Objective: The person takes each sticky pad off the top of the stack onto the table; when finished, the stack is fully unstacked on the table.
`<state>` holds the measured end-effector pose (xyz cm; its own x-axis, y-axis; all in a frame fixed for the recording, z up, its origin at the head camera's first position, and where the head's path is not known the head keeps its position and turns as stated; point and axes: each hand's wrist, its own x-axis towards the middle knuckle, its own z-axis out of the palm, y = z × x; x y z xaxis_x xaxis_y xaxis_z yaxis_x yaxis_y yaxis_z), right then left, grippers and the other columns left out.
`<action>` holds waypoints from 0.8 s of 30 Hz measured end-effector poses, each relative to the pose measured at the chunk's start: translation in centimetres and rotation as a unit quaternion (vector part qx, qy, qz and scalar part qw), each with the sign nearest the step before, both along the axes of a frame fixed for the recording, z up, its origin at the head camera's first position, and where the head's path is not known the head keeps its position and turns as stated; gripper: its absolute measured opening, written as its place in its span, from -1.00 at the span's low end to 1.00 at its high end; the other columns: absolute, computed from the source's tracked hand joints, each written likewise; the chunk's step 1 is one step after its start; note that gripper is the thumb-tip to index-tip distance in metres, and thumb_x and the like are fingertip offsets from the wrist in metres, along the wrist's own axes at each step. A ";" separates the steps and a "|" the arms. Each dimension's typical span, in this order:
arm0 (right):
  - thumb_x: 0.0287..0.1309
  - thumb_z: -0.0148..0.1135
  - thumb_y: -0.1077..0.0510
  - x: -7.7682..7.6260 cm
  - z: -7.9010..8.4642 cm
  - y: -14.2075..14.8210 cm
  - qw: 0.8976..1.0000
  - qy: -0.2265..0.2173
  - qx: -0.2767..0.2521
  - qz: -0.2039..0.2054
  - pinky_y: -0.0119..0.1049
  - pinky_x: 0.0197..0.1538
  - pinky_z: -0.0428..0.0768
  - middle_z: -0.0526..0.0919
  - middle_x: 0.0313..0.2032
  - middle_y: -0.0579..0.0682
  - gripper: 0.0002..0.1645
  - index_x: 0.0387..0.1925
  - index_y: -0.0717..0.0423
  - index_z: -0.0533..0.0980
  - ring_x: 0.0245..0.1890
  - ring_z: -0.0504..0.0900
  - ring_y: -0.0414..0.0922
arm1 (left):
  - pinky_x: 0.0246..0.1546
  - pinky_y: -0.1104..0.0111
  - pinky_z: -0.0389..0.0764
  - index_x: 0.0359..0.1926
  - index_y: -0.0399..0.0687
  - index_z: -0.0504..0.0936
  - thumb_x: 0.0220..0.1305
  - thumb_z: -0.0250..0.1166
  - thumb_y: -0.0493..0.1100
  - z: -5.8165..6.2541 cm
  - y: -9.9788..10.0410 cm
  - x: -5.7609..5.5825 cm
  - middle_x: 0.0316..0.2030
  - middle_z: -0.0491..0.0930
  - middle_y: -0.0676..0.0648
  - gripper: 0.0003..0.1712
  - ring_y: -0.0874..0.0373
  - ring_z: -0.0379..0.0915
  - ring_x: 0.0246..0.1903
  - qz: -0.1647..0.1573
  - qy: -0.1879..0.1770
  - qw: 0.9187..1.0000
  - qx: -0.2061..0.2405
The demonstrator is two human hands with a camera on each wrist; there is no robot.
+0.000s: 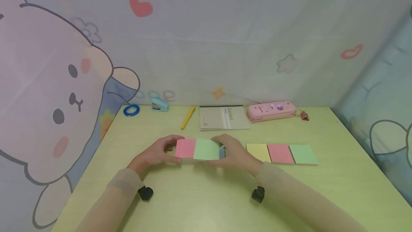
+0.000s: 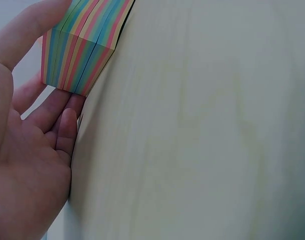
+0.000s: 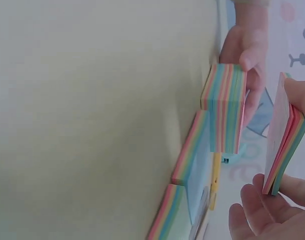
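Observation:
My left hand (image 1: 157, 153) grips the left side of a stack of sticky note pads (image 2: 77, 45), pink on top, with striped coloured edges. The stack rests on the table, thumb at its near side and fingers at the far side. My right hand (image 1: 235, 155) holds a green-topped sticky note pad (image 1: 207, 149) between thumb and fingers. In the right wrist view that pad (image 3: 286, 145) is off the table, apart from the stack. Beyond the right hand runs a row of pads: a blue one (image 1: 222, 152) partly hidden, a green one mostly covered, then yellow (image 1: 258, 152), pink (image 1: 280, 153) and green (image 1: 303, 154).
Along the table's back edge lie a blue tape roll (image 1: 131, 110), a light blue stapler (image 1: 159, 105), a yellow pen (image 1: 188, 117), notebooks (image 1: 212, 119), a pink pencil case (image 1: 271, 111) and a red binder clip (image 1: 304, 115). A printed cloth hangs behind.

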<state>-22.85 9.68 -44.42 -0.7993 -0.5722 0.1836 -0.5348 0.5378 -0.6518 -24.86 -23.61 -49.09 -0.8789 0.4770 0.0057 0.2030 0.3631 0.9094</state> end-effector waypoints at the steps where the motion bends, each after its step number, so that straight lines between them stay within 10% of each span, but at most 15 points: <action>1: -0.05 0.69 -0.12 0.5 -0.1 0.5 1.000 -0.012 -0.002 0.001 -0.08 0.08 0.61 0.63 0.09 0.05 -0.06 0.29 0.22 0.51 0.02 0.59 -0.03 | 0.31 -0.02 0.36 0.43 -0.15 0.46 0.11 0.63 -0.20 0.0 0.0 0.0 0.27 0.58 -0.16 -0.12 -0.09 0.43 0.25 -0.001 0.000 1.000 0.001; 24: -0.01 0.63 -0.24 5.5 -3.4 4.1 0.989 -0.012 0.141 0.049 -0.21 0.14 0.60 0.46 0.14 0.00 0.07 0.42 0.20 0.43 -0.04 0.49 -0.21 | 0.33 -0.01 0.36 0.44 -0.16 0.45 0.13 0.62 -0.23 -0.2 -0.2 -0.1 0.30 0.56 -0.18 -0.12 -0.10 0.42 0.28 -0.007 -0.001 1.000 0.010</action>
